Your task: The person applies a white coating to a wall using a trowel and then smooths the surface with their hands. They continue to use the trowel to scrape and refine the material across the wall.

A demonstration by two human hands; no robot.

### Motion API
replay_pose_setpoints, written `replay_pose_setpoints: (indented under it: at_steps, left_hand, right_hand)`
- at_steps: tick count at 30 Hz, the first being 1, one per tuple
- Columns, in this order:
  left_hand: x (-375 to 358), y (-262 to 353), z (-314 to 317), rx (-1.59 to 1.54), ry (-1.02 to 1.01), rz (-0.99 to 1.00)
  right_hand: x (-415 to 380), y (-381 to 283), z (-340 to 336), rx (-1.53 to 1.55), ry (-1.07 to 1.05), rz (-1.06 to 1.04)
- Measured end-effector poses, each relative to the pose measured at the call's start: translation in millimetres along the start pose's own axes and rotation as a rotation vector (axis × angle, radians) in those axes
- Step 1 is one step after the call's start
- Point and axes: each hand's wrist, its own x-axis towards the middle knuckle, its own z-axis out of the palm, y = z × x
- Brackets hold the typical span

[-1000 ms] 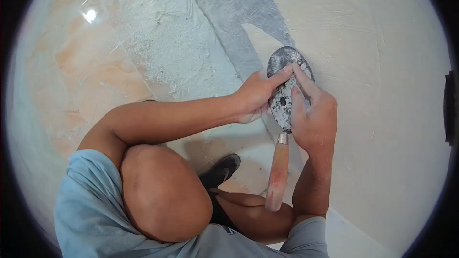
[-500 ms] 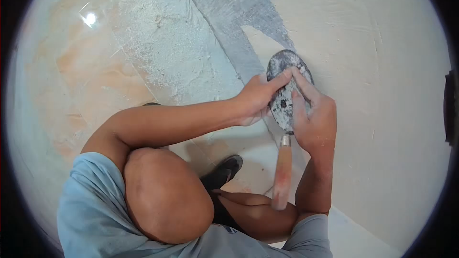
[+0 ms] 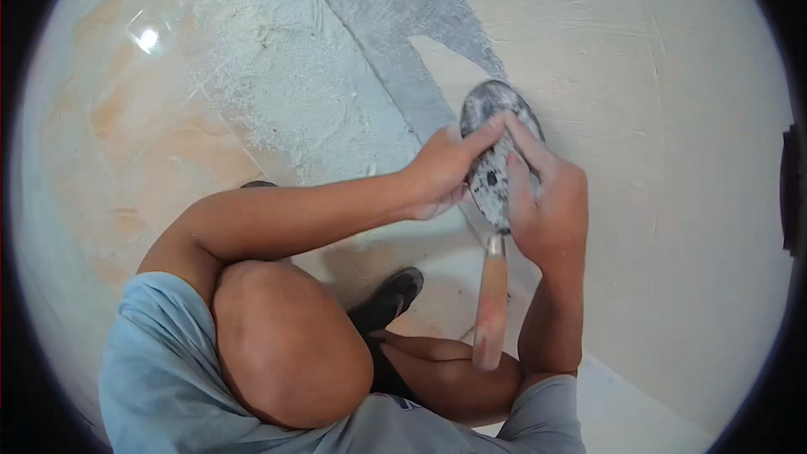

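Note:
Both of my hands grip a trowel (image 3: pixel 493 178) by its blade. The blade is oval, dark metal, and smeared with whitish plaster. Its wooden handle hangs free toward my body, with a reddish stain near the end. My left hand (image 3: pixel 441 170) holds the blade's left edge, thumb across the face and the other fingers partly hidden behind. My right hand (image 3: pixel 551 202) is on the right side, its fingers dusted white and meeting the left thumb near the middle of the blade. Just beyond the blade is the wall (image 3: pixel 580 59), partly coated in pale cream plaster.
A grey, rough area (image 3: pixel 378 8) borders the cream coat. White powder and crumbs (image 3: pixel 261 76) lie along the floor at the wall's foot, beside orange-cream tiles (image 3: pixel 160 143). My bare knee (image 3: pixel 290 345) and a dark shoe (image 3: pixel 395 292) are close below my arms.
The trowel and both hands sit slightly higher and further left in view, still in the same grip. The background has shifted slightly up and left too.

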Motion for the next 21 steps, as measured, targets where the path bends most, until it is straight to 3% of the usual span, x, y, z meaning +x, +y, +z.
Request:
replay_pose_setpoints:
  at_steps: [2,6,7,10,14,16,21]
  left_hand:
    - [2,4,-5,0.014,0.020,0.019]
    - [2,6,-3,0.028,0.027,0.003]
    - [2,6,-3,0.033,0.036,-0.007]
    - [-3,7,5,0.028,0.076,0.027]
    - [10,5,-12,-0.079,0.076,0.028]
    - [7,7,-15,0.072,0.092,0.020]
    - [6,9,-14,-0.036,0.075,-0.008]
  right_hand:
    - [-5,6,4,0.106,0.096,-0.083]
    - [11,-6,7,0.012,-0.028,0.056]
    - [8,1,9,0.051,0.028,-0.034]
    - [-3,6,8,0.159,0.058,-0.034]
    - [17,-3,16,0.022,0.003,0.013]
    - [8,2,13,0.049,0.017,0.004]
    - [19,-4,17,0.045,-0.019,0.030]
